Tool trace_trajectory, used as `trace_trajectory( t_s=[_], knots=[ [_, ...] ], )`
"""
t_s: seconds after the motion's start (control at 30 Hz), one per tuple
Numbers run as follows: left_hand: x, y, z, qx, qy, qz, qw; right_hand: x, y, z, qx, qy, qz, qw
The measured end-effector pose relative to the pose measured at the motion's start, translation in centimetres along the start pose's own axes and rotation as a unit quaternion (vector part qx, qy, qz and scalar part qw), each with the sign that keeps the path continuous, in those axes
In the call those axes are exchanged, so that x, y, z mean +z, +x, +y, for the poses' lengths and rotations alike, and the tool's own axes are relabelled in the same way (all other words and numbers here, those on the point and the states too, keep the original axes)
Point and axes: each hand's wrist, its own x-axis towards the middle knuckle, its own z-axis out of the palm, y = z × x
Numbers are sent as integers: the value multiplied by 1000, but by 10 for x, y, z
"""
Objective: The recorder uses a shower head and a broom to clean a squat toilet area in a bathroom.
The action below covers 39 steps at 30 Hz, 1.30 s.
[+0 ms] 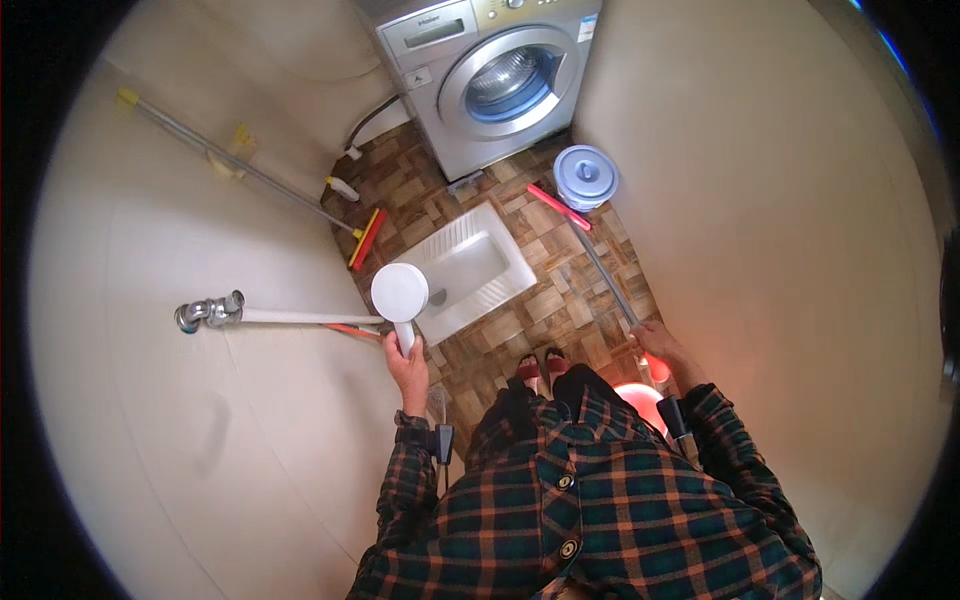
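Observation:
My left hand grips the handle of a white long-handled plastic dipper or scoop, whose round head hangs over the near left edge of a white ceramic squat toilet. On the right, my right hand is closed around the grey pole of a squeegee or broom with a red head. That head lies on the floor beside a lidded blue bucket. Whether the dipper holds anything cannot be told.
A washing machine stands at the far wall. Against the left wall leans a pole with a red and yellow squeegee head, near a white bottle. A metal valve with a white pipe juts from that wall. A red basin stands by my right leg.

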Motion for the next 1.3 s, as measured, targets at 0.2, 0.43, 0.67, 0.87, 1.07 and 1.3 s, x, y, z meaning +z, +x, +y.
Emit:
trace_trajectory(
  t_s=[0.2, 0.43, 0.67, 0.87, 1.07, 1.3],
  knots=[
    [6, -14, 8, -3, -39, 35, 999, -13, -5, 36, -68, -349, -145, 923],
    [7, -48, 27, -23, 27, 54, 998, -40, -69, 35, 132, 28, -249, 959],
    [12, -73, 45, -40, 35, 95, 994, -65, -80, 0, 114, 114, -266, 951],
    [4, -88, 58, -71, 6, 111, 991, -44, -1, -44, -10, -102, -171, 980],
    [4, -80, 49, -58, 8, 120, 991, 14, 127, -44, -381, -624, -232, 642],
    [-16, -76, 34, -50, 24, 141, 989, 36, 58, -62, -69, -328, -261, 905]
  ],
)
